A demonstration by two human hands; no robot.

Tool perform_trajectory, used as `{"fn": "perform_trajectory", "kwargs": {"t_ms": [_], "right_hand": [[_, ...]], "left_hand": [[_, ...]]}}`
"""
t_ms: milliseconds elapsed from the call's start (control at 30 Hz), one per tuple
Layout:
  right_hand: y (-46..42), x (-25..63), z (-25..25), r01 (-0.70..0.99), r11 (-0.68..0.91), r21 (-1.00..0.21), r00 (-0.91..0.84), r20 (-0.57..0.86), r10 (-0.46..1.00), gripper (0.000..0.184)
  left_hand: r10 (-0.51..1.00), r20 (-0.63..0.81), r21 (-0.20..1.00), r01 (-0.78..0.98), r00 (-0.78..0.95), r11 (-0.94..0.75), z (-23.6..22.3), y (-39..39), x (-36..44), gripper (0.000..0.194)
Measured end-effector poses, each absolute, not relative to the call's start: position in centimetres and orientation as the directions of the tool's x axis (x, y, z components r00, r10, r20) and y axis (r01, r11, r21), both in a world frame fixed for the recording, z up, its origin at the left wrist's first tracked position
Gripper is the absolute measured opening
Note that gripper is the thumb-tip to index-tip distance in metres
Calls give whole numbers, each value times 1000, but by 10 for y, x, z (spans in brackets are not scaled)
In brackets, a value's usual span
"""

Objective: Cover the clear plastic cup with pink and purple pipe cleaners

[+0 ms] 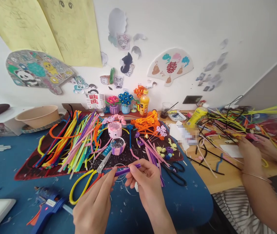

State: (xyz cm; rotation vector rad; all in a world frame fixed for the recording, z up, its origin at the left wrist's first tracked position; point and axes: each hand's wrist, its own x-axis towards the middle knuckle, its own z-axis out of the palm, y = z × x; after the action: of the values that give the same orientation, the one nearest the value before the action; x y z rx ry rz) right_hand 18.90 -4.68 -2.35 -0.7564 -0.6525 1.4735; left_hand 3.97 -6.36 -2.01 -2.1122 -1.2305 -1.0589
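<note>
My left hand (96, 203) and my right hand (147, 183) meet low in the middle, both pinched on a short purple pipe cleaner (128, 169) that they hold level between them over the blue table mat (11, 175). A thin loop of wire hangs just under it. Silver scissors with orange handles (102, 166) and a yellow pipe cleaner loop (78, 188) lie beside my left hand. Just behind my hands stand two small pipe-cleaner baskets (117, 145) on a dark cloth.
A heap of coloured pipe cleaners (75, 139) covers the left of the cloth. A blue glue gun (47, 209) lies bottom left, black scissors (177, 172) to the right. Another person's hands (249, 151) work among more pipe cleaners on the wooden table at right. A juice bottle (144, 103) stands by the wall.
</note>
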Motion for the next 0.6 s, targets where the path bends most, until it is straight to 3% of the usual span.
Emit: {"fn": "perform_trajectory", "kwargs": {"t_ms": [300, 367, 433, 533, 600], "right_hand": [[-47, 200, -13, -538, -113, -835, -35, -112, 993, 25], [-45, 205, -12, -493, -129, -860, -67, -110, 992, 26], [-43, 210, -13, -443, -125, -888, -92, -94, 991, 27], [-38, 219, -13, -348, -105, -931, -150, -56, 987, 27], [-35, 224, -11, -239, -89, -967, -219, -36, 975, 26]], "left_hand": [[513, 799, 6, 848, 315, -530, -10, -66, 41, 32], [561, 797, 128, 845, 224, -519, -7, -67, 42, 26], [650, 754, 335, 797, 92, -503, -6, -66, 42, 22], [820, 572, 650, 623, -25, -435, -8, -64, 41, 16], [906, 422, 784, 520, -46, -339, -10, -61, 39, 14]]}}
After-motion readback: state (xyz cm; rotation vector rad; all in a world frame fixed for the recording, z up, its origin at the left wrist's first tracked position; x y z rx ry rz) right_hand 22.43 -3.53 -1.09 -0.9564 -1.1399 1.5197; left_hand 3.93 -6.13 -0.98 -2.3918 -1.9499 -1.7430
